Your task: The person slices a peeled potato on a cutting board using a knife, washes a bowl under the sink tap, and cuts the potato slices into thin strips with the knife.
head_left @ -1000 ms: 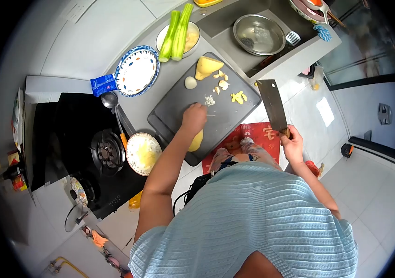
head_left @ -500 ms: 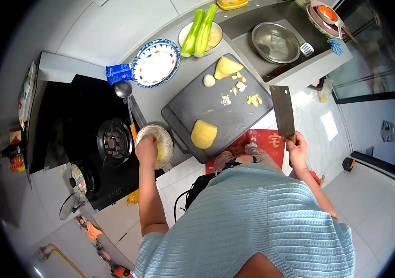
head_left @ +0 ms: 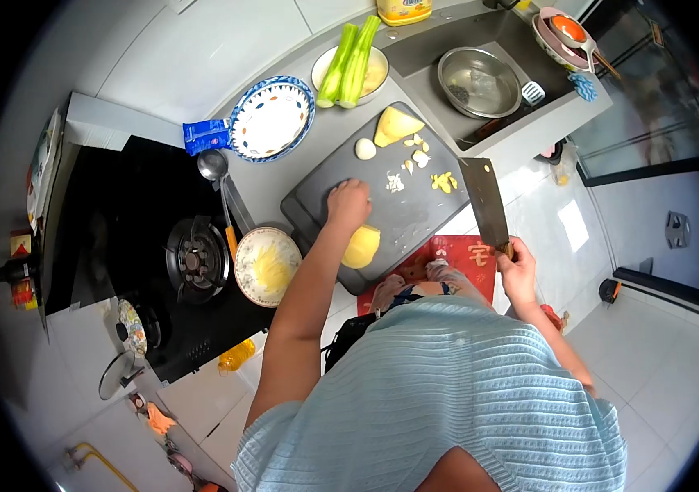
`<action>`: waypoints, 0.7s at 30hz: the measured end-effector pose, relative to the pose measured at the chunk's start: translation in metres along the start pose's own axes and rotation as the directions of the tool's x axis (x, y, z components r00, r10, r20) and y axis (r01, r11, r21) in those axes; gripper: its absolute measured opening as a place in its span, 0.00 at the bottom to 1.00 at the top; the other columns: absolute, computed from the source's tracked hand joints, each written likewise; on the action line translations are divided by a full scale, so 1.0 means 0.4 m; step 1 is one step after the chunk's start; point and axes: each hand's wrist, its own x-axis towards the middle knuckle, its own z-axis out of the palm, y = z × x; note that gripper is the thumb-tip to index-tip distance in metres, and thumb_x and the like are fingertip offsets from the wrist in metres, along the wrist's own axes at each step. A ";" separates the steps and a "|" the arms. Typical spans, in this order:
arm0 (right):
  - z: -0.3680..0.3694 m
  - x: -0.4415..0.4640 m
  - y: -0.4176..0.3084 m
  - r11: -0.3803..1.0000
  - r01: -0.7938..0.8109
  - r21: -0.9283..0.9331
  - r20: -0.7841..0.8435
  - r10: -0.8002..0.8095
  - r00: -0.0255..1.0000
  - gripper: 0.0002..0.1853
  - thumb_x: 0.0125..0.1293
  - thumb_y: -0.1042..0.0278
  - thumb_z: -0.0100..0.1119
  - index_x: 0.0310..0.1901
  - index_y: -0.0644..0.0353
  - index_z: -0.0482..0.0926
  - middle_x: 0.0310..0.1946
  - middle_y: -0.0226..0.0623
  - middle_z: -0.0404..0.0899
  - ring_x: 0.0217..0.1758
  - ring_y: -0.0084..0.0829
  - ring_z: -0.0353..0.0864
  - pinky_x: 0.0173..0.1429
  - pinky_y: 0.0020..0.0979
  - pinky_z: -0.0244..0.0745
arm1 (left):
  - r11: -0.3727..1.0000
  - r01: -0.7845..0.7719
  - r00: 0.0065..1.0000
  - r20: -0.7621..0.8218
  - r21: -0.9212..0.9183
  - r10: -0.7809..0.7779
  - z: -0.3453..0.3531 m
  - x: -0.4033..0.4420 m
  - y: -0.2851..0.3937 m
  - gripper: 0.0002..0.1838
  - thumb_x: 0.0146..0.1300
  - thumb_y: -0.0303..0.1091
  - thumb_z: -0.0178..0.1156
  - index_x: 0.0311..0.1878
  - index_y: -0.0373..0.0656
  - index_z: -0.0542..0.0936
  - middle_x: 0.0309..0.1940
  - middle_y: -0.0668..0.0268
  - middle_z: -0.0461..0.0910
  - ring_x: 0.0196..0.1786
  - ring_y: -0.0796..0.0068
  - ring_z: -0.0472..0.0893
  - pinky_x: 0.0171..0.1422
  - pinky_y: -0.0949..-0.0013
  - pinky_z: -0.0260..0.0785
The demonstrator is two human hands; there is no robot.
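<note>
My right hand (head_left: 517, 271) grips the handle of a cleaver (head_left: 483, 197), its broad blade pointing up past the board's right corner. On the grey cutting board (head_left: 423, 217), my left hand (head_left: 349, 205) rests with fingers curled down; whatever they pinch is hidden. Just below it lies a cut piece of peeled potato (head_left: 363, 248). Farther up the board are another potato piece (head_left: 397, 125), a round whitish ball-shaped piece (head_left: 365, 148), garlic cloves (head_left: 421, 157), minced white bits (head_left: 395, 181) and yellowish slices (head_left: 444, 182). A patterned bowl (head_left: 245, 283) left of the board holds pale yellow shreds (head_left: 274, 267).
Behind the board stand a blue-rimmed plate (head_left: 272, 119) and a bowl (head_left: 322, 67) with green peeled stalks (head_left: 349, 70) across it. A steel basin (head_left: 481, 84) sits in the sink (head_left: 415, 61). At left are a ladle (head_left: 213, 166) and a gas burner (head_left: 196, 261).
My left hand has moved out of the bowl of shreds, rightward and up onto the cutting board. My right hand still holds the cleaver at the right. The view has shifted slightly.
</note>
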 end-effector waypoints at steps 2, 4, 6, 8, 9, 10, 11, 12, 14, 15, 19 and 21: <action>-0.011 -0.012 0.010 0.999 0.033 0.020 -0.021 -0.032 0.999 0.12 0.64 0.85 0.52 0.47 0.65 0.77 0.34 0.29 0.81 0.35 0.17 0.77 0.39 0.20 0.74 | 0.999 -0.010 0.999 0.034 0.031 0.009 0.017 0.012 -0.002 0.06 0.49 0.29 0.64 0.33 0.45 0.82 0.30 0.58 0.78 0.39 0.57 0.80 0.41 0.56 0.72; -0.025 -0.022 0.019 0.999 -0.021 0.034 -0.026 0.022 0.999 0.12 0.64 0.85 0.52 0.47 0.64 0.78 0.33 0.29 0.80 0.31 0.15 0.74 0.35 0.20 0.70 | 0.999 0.020 0.988 0.153 -0.045 -0.012 -0.009 0.014 -0.010 0.06 0.49 0.28 0.64 0.32 0.44 0.81 0.31 0.58 0.78 0.37 0.57 0.80 0.40 0.57 0.72; -0.031 -0.023 0.035 0.998 -0.029 0.061 -0.047 0.032 0.998 0.11 0.64 0.84 0.52 0.47 0.64 0.78 0.33 0.28 0.80 0.30 0.14 0.72 0.34 0.20 0.69 | 0.979 0.135 0.985 0.131 -0.153 -0.115 -0.057 -0.001 -0.022 0.05 0.49 0.28 0.63 0.32 0.43 0.80 0.30 0.58 0.78 0.35 0.57 0.80 0.40 0.58 0.72; -0.036 -0.024 0.043 0.996 -0.038 0.086 -0.062 0.044 0.997 0.11 0.64 0.84 0.52 0.46 0.64 0.78 0.32 0.28 0.80 0.28 0.14 0.70 0.32 0.20 0.67 | 0.923 0.282 0.959 0.090 -0.262 -0.268 -0.135 -0.039 -0.036 0.03 0.51 0.29 0.61 0.31 0.43 0.80 0.30 0.60 0.79 0.35 0.57 0.80 0.40 0.59 0.72; -0.037 -0.024 0.042 0.995 -0.047 0.088 -0.078 0.054 0.995 0.11 0.64 0.84 0.52 0.46 0.63 0.77 0.32 0.27 0.80 0.28 0.14 0.70 0.32 0.20 0.67 | 0.911 0.318 0.948 0.062 -0.262 -0.313 -0.178 -0.071 -0.050 0.03 0.53 0.30 0.60 0.31 0.44 0.79 0.31 0.61 0.79 0.36 0.56 0.80 0.40 0.58 0.72; -0.038 -0.020 0.044 0.994 -0.055 0.091 -0.088 0.063 0.994 0.11 0.64 0.84 0.52 0.46 0.63 0.77 0.32 0.27 0.80 0.28 0.14 0.70 0.32 0.20 0.67 | 0.917 0.336 0.940 0.018 -0.213 -0.340 -0.213 -0.108 -0.069 0.04 0.52 0.29 0.61 0.32 0.43 0.80 0.30 0.60 0.80 0.34 0.58 0.81 0.40 0.61 0.73; -0.042 -0.014 0.063 0.996 -0.050 0.079 -0.091 0.057 0.994 0.11 0.64 0.84 0.52 0.46 0.64 0.77 0.32 0.27 0.79 0.29 0.14 0.71 0.32 0.19 0.67 | 0.919 0.360 0.929 -0.030 -0.162 -0.370 -0.246 -0.152 -0.092 0.05 0.52 0.28 0.62 0.34 0.42 0.81 0.30 0.59 0.81 0.33 0.60 0.82 0.39 0.65 0.73; -0.044 -0.008 0.068 0.996 -0.050 0.080 -0.067 0.055 0.996 0.11 0.64 0.84 0.52 0.46 0.64 0.77 0.32 0.27 0.79 0.29 0.14 0.71 0.32 0.19 0.67 | 0.881 0.437 0.895 -0.013 -0.182 -0.446 -0.276 -0.205 -0.116 0.06 0.53 0.26 0.63 0.35 0.41 0.82 0.31 0.59 0.83 0.33 0.59 0.82 0.40 0.64 0.74; -0.033 0.007 0.068 0.995 -0.038 0.097 -0.091 0.047 0.995 0.11 0.64 0.84 0.52 0.46 0.64 0.77 0.32 0.27 0.79 0.29 0.15 0.71 0.32 0.19 0.67 | 0.777 0.584 0.803 0.026 -0.234 -0.596 -0.325 -0.296 -0.133 0.08 0.54 0.23 0.62 0.38 0.40 0.82 0.37 0.57 0.83 0.38 0.60 0.83 0.44 0.65 0.74; -0.025 0.012 0.050 0.993 -0.062 0.102 -0.072 0.070 0.995 0.11 0.64 0.84 0.51 0.47 0.65 0.76 0.32 0.27 0.78 0.29 0.15 0.70 0.33 0.20 0.66 | 0.865 0.484 0.863 -0.093 -0.134 -0.497 -0.310 -0.360 -0.165 0.10 0.54 0.22 0.61 0.41 0.40 0.81 0.41 0.57 0.82 0.43 0.60 0.82 0.47 0.65 0.73; -0.002 0.049 0.047 0.995 -0.063 0.079 -0.023 0.065 0.998 0.11 0.64 0.84 0.52 0.47 0.64 0.77 0.32 0.27 0.77 0.30 0.15 0.70 0.33 0.20 0.66 | 0.825 0.565 0.763 -0.358 -0.034 -0.538 -0.255 -0.555 -0.209 0.13 0.54 0.20 0.61 0.44 0.37 0.79 0.42 0.56 0.78 0.48 0.58 0.77 0.52 0.62 0.69; 0.006 0.067 0.051 0.996 -0.048 0.080 0.019 0.047 0.999 0.11 0.64 0.83 0.53 0.47 0.64 0.77 0.32 0.28 0.77 0.31 0.15 0.71 0.34 0.20 0.67 | 0.604 0.785 0.463 -0.519 -0.136 -0.718 -0.225 -0.625 -0.193 0.12 0.54 0.23 0.63 0.43 0.34 0.77 0.36 0.55 0.74 0.39 0.57 0.76 0.48 0.60 0.69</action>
